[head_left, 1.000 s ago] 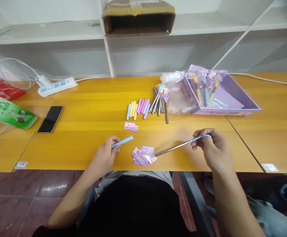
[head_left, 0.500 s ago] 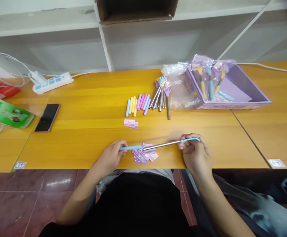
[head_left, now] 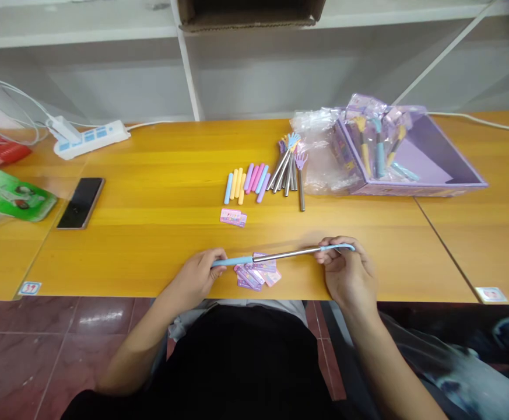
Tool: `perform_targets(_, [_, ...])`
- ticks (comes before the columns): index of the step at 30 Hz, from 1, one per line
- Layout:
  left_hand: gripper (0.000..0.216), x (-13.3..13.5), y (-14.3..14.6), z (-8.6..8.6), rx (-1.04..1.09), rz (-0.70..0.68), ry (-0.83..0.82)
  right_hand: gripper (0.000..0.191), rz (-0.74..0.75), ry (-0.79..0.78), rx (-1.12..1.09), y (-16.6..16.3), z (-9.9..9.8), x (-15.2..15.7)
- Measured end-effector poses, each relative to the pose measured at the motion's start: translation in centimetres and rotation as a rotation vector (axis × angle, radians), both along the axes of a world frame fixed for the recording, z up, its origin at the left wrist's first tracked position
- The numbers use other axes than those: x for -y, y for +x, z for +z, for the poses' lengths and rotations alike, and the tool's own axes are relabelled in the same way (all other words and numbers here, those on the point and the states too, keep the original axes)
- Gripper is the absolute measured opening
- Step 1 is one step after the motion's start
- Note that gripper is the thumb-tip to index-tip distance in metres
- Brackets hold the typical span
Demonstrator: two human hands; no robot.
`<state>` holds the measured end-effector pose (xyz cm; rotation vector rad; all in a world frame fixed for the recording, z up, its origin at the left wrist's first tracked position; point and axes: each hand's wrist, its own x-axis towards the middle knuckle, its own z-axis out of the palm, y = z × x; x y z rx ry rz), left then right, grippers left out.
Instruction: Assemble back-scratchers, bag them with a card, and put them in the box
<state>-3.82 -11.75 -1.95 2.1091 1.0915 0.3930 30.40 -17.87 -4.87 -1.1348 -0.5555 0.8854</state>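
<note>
My left hand [head_left: 199, 275] is closed round the outer end of a light blue handle sleeve [head_left: 237, 261]. Across from it, my right hand [head_left: 348, 271] grips the blue hand-shaped head of a back scratcher [head_left: 287, 254], whose metal rod points left. The rod's tip meets the sleeve's open end, in line with it; whether it is inside, I cannot tell. Beneath them lie several purple and pink cards [head_left: 256, 275] on the table. Farther off are several coloured handle sleeves [head_left: 246, 184] in a row and a pile of metal-rod back scratchers [head_left: 287, 169].
A purple box [head_left: 446, 157] holds bagged back scratchers at the back right, beside clear plastic bags [head_left: 319, 154]. Two cards [head_left: 233, 217] lie mid-table. On the left are a phone [head_left: 81, 203], a green carton [head_left: 13, 189] and a power strip [head_left: 92, 140].
The metal rod's tip has come up into line with the blue sleeve's end, closing the small offset between them. Both hands keep their grips, and the view has shifted slightly.
</note>
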Motion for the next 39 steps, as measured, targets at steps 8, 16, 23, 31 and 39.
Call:
perform_targets(8, [0.016, -0.1, 0.1, -0.1, 0.001, -0.022, 0.049, 0.004, -0.005, 0.034, -0.023, 0.1, 0.1, 0.0])
perform_targets(16, [0.016, -0.3, 0.1, -0.2, -0.003, -0.045, 0.09, 0.004, -0.008, 0.085, 0.029, 0.1, -0.1, 0.3])
perform_targets(23, [0.017, -0.3, 0.2, 0.0, 0.002, -0.081, 0.1, 0.01, -0.032, 0.153, 0.08, 0.0, 0.0, 0.7])
perform_targets(31, [0.019, -0.3, -0.1, 0.0, 0.014, -0.103, 0.101, 0.007, -0.07, 0.217, 0.127, -0.3, 0.0, 1.1])
perform_targets(39, [0.021, -0.1, -0.2, -0.3, 0.002, -0.036, 0.032, 0.009, -0.003, 0.166, 0.145, -0.6, 0.1, 1.1])
